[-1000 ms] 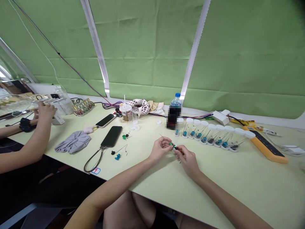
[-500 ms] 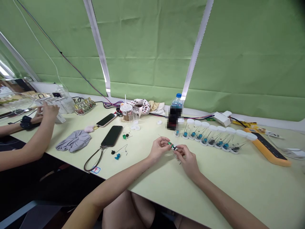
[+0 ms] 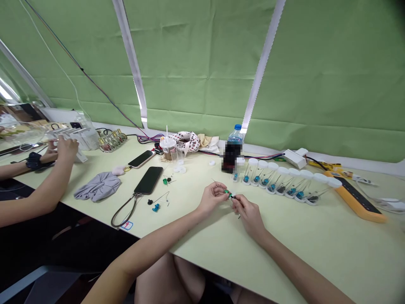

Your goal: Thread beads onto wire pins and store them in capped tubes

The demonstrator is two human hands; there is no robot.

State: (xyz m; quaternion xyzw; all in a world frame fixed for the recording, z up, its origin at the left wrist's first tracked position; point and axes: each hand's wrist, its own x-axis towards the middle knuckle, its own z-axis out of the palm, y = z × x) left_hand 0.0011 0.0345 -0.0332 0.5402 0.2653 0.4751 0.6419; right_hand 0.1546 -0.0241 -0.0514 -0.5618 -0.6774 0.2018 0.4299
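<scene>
Tabletop (image 3: 341, 232): pale, green blind (image 3: 177, 55) along far edge
Left hand (image 3: 212, 198): fingertips pinching green piece (image 3: 227, 192)
Right hand (image 3: 249, 212): fingertips pinching black piece (image 3: 233, 196)

Sticker (image 3: 127, 225) on the counter's (image 3: 316, 236) front edge, beside the strap (image 3: 135, 207), white with blue border, bears one red character, read as "9"; the patch (image 3: 231, 157) by the bottle (image 3: 236, 136) is pixelated, illegible.

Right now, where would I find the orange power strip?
In the head view, the orange power strip lies on the right side of the table, by the right end of the row of white-capped clear containers.
</scene>
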